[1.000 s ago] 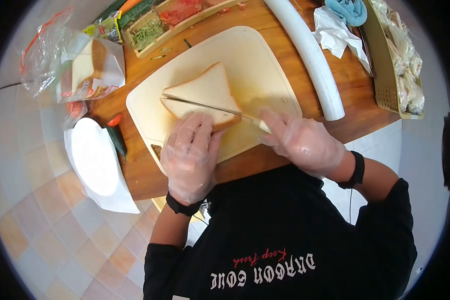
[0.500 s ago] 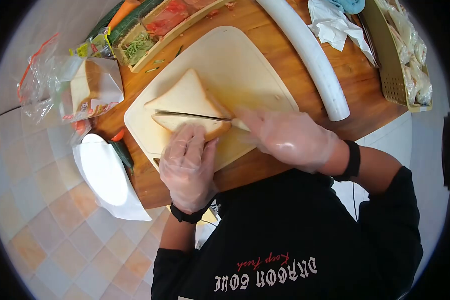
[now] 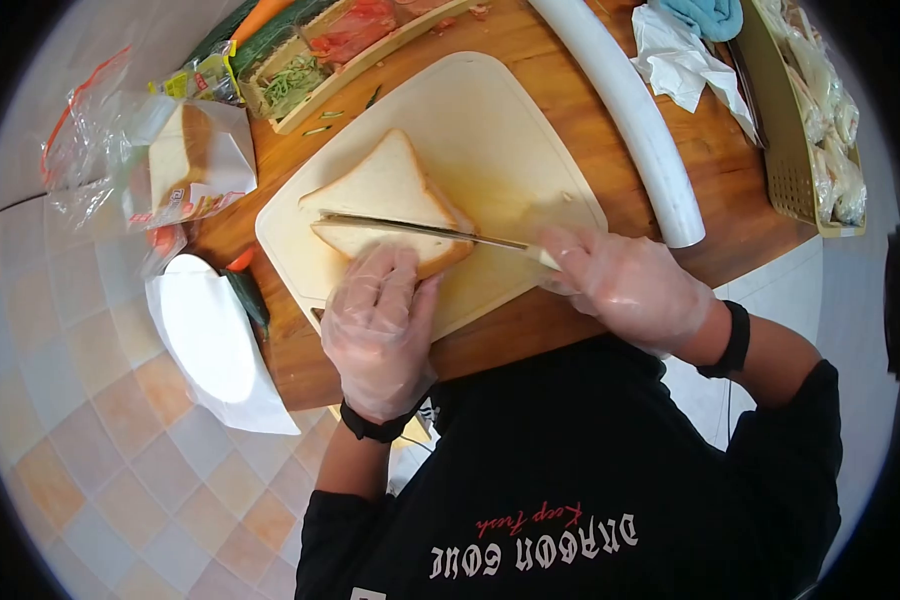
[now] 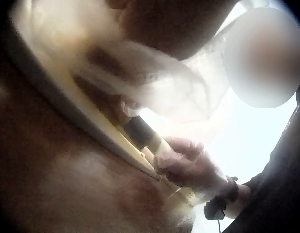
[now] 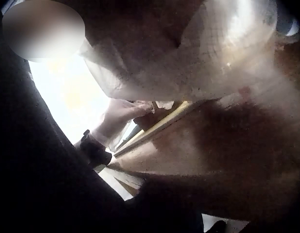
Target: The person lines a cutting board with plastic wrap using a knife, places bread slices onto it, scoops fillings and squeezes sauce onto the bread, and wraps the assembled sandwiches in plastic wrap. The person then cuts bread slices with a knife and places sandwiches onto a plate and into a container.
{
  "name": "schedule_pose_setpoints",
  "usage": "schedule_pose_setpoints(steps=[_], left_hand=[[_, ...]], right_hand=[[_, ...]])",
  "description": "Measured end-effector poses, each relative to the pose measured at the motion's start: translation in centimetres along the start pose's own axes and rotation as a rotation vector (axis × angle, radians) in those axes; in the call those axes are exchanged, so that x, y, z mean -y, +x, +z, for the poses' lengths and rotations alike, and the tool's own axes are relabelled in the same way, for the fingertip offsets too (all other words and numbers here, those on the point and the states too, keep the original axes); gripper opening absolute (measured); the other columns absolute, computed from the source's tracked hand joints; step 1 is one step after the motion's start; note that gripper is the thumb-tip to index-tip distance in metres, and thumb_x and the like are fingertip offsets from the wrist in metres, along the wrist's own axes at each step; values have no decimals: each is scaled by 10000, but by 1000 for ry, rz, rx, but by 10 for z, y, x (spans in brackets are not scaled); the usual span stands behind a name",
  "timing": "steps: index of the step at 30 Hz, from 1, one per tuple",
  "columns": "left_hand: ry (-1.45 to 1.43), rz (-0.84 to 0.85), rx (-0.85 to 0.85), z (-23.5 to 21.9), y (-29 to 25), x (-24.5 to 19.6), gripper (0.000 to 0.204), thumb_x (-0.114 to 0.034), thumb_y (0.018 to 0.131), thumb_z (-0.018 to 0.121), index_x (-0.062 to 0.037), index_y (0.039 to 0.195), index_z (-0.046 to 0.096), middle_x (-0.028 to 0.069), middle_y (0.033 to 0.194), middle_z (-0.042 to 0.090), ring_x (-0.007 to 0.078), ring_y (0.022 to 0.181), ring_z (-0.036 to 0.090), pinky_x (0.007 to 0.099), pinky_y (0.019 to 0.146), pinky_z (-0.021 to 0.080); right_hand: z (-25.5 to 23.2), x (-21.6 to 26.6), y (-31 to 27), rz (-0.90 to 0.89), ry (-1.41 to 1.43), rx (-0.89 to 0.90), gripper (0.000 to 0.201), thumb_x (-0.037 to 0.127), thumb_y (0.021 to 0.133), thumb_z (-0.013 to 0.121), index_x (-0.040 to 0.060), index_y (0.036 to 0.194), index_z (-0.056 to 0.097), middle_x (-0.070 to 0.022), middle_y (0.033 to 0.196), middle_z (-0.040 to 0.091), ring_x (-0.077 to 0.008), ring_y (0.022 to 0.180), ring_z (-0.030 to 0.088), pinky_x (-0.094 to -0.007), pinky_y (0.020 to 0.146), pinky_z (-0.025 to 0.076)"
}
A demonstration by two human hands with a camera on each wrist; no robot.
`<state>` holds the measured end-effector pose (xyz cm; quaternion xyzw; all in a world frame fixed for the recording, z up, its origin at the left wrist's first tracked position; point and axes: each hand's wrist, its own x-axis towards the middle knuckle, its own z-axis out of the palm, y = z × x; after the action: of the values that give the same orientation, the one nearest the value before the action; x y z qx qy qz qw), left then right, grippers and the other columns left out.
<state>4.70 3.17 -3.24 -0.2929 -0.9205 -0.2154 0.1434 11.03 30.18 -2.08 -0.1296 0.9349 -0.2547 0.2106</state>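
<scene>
Crusted white bread (image 3: 385, 190), stacked slices by its edge, lies on the cream cutting board (image 3: 510, 110). A knife (image 3: 410, 226) crosses it diagonally, its blade in a cut line. My gloved right hand (image 3: 640, 290) grips the pale handle at the board's right edge; the left wrist view also shows this right hand (image 4: 188, 167) around it. My gloved left hand (image 3: 375, 330) rests its fingers on the bread's near part, beside the blade, thumb at the right. The right wrist view shows the left hand (image 5: 123, 114) low at the bread, mostly behind blurred plastic.
A wooden box (image 3: 330, 82) of shredded greens and red slices stands behind the board. Left are bagged bread (image 3: 185, 160), a white oval plate (image 3: 205, 330) and a cucumber piece (image 3: 248, 297). A white curved tube (image 3: 630, 120) and a basket (image 3: 790, 190) stand right.
The knife shifts back and forth along the cut; my right hand moves left, then right again. My left hand stays on the bread. The head view shifts slightly.
</scene>
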Motion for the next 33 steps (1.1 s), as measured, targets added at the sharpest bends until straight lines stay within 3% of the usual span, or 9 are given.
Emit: schedule_pose_setpoints(steps=[8, 21, 23, 24, 25, 26, 28, 31, 33], left_hand=[[10, 40, 22, -6, 0, -1, 435, 1, 678, 889, -69, 1079, 738, 110, 1100, 724, 340, 1013, 728, 411, 833, 592], [25, 94, -4, -20, 2, 3, 438, -121, 715, 900, -53, 1113, 729, 98, 1133, 689, 350, 1053, 698, 441, 873, 587], [-26, 106, -118, -35, -3, 13, 392, -153, 772, 877, -34, 1117, 734, 120, 1157, 707, 357, 1077, 696, 463, 886, 579], [-109, 76, -126, -44, 0, 26, 389, -261, 903, 780, -3, 1186, 708, 141, 1195, 714, 357, 1101, 696, 461, 934, 559], [-192, -97, -104, -49, 8, 35, 438, -303, 992, 669, 14, 1294, 656, 161, 1271, 698, 336, 1187, 668, 449, 1005, 533], [-278, -271, -80, -55, 18, 40, 497, -344, 1081, 557, 32, 1402, 604, 180, 1348, 683, 316, 1273, 640, 437, 1077, 507], [-210, -172, -38, -53, 53, 58, 595, -453, 1108, 404, 25, 1415, 584, 198, 1379, 646, 341, 1278, 614, 444, 1106, 461], [-703, -447, 41, -28, 67, 85, 730, -529, 1134, 318, 81, 1489, 503, 191, 1487, 580, 283, 1405, 516, 424, 1172, 395], [-948, -548, 323, -23, 72, 99, 783, -569, 1130, 272, 88, 1492, 498, 204, 1490, 576, 278, 1423, 492, 420, 1189, 364]], right_hand=[[-6, -2, -30, 2, -64, -140, 453, 255, 993, 678, 51, 1371, 534, -166, 891, 664, -364, 725, 698, -475, 596, 571], [-12, -26, -85, -20, 11, -266, 472, 207, 973, 709, 50, 1394, 564, -158, 910, 676, -345, 745, 679, -438, 641, 563], [-11, -31, -91, -63, 166, -407, 450, 179, 984, 682, 19, 1388, 564, -134, 895, 661, -280, 728, 665, -380, 621, 536], [-13, -24, -95, 135, 482, -295, 404, 195, 1016, 649, 8, 1365, 565, -64, 861, 633, -155, 686, 615, -288, 583, 487], [-9, -20, -92, 130, 480, -297, 404, 195, 1016, 649, 8, 1365, 565, -64, 861, 633, -155, 686, 615, -288, 583, 487], [-1, -14, -88, 208, 822, -335, 391, 211, 1031, 630, 16, 1363, 558, -38, 862, 616, -108, 678, 575, -250, 576, 461], [6, 8, -70, 294, 1324, -349, 377, 263, 1056, 607, 47, 1357, 534, -4, 881, 603, -37, 645, 508, -183, 564, 420], [26, 29, -18, 186, 1467, -413, 291, 161, 1073, 556, 1, 1316, 551, -53, 980, 665, -102, 781, 635, -263, 675, 545], [45, 42, 17, 137, 1592, -664, 320, 160, 1057, 610, -18, 1322, 588, -96, 1061, 697, -140, 1029, 662, -301, 873, 548]])
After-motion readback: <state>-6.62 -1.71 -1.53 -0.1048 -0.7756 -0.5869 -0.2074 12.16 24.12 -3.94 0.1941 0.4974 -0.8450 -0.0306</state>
